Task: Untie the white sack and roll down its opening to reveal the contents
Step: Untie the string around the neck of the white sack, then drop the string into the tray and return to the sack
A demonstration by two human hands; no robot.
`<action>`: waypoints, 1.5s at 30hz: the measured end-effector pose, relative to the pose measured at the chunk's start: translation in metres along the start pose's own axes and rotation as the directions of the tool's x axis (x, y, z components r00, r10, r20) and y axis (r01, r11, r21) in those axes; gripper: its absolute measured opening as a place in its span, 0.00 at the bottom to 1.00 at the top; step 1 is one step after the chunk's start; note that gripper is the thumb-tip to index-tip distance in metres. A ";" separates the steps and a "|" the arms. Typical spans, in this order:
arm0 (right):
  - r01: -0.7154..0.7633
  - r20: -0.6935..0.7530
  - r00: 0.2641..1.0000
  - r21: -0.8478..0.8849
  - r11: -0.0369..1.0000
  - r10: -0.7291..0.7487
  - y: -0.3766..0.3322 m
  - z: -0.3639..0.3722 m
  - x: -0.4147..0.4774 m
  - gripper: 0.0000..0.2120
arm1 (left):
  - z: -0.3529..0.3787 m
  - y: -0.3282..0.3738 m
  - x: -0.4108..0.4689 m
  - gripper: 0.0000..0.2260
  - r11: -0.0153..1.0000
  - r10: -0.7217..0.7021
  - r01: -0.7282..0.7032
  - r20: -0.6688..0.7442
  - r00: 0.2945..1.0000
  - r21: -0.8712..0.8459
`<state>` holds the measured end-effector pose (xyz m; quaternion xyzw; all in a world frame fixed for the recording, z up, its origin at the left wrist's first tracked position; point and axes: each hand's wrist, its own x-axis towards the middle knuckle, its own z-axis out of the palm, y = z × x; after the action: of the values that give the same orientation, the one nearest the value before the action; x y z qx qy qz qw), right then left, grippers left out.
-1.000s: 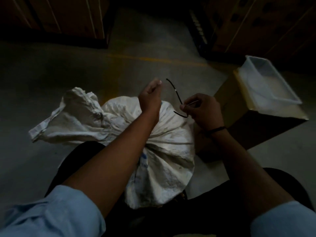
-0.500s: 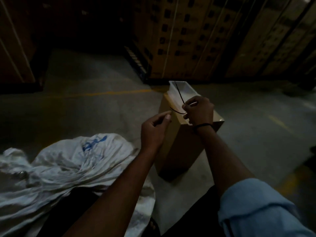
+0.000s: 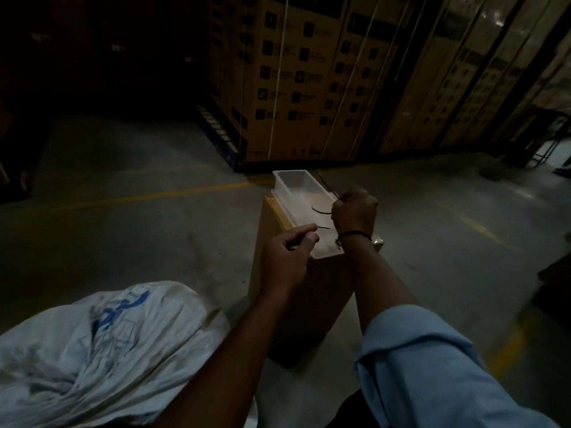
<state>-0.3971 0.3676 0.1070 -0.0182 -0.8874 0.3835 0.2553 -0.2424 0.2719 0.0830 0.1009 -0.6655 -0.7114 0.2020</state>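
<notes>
Right hand [image 3: 355, 211] pinches the black tie [image 3: 321, 211] over the tray [image 3: 292, 183]; left hand [image 3: 289, 257] (loosely curled, empty) is nearer the sack [image 3: 102, 344], low-left.

A crumpled white sack [image 3: 102, 350] with blue printing lies slumped on the floor at lower left, its fabric bunched.
</notes>
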 end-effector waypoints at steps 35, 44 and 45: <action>0.547 0.270 0.792 0.085 0.833 -0.547 -0.121 0.059 -0.115 0.03 | -0.165 0.023 0.004 0.14 0.889 0.159 -0.054 -0.195 0.968 0.455; 0.711 0.468 0.439 0.340 0.615 -0.767 -0.210 0.090 -0.221 0.05 | -0.292 0.051 -0.030 0.16 0.808 0.177 0.038 -0.304 0.936 0.588; 0.716 0.484 0.399 0.365 0.595 -0.779 -0.216 0.090 -0.233 0.06 | -0.304 0.054 -0.036 0.16 0.793 0.175 0.048 -0.302 0.937 0.607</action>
<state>-0.2013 0.1016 0.1014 0.5158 -0.8110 0.2554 0.1051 -0.0760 0.0098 0.1027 0.2597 -0.8152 -0.4247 0.2960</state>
